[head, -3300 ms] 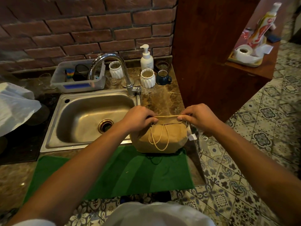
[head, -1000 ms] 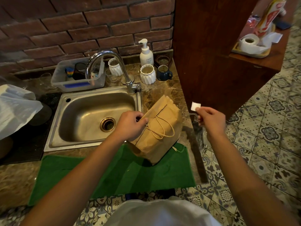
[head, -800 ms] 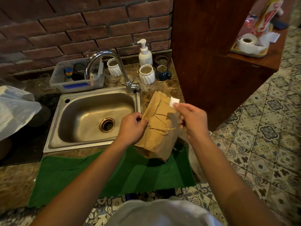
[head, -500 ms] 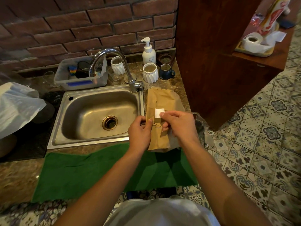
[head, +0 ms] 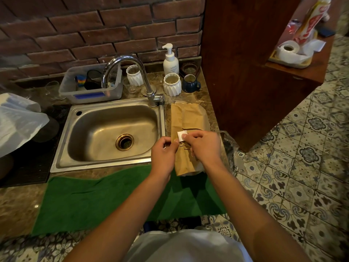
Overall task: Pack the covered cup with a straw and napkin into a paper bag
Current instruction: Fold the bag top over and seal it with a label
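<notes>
A brown paper bag (head: 190,118) lies on its side on the counter right of the sink, its folded top toward me and its string handles partly under my hands. My left hand (head: 165,153) pinches the folded edge of the bag. My right hand (head: 203,146) pinches a small white sticker (head: 181,134) and holds it against the bag's fold. The cup, straw and napkin are not visible.
A steel sink (head: 111,129) with a curved tap (head: 130,72) is left of the bag. A green cloth (head: 113,197) covers the counter's front. A soap pump bottle (head: 171,60), white ribbed cups (head: 171,86) and a blue mug (head: 190,86) stand behind. A wooden cabinet (head: 245,63) rises at the right.
The bag went from upright to lying flat on the counter. My right hand brought the white sticker from the right side onto the bag's folded top.
</notes>
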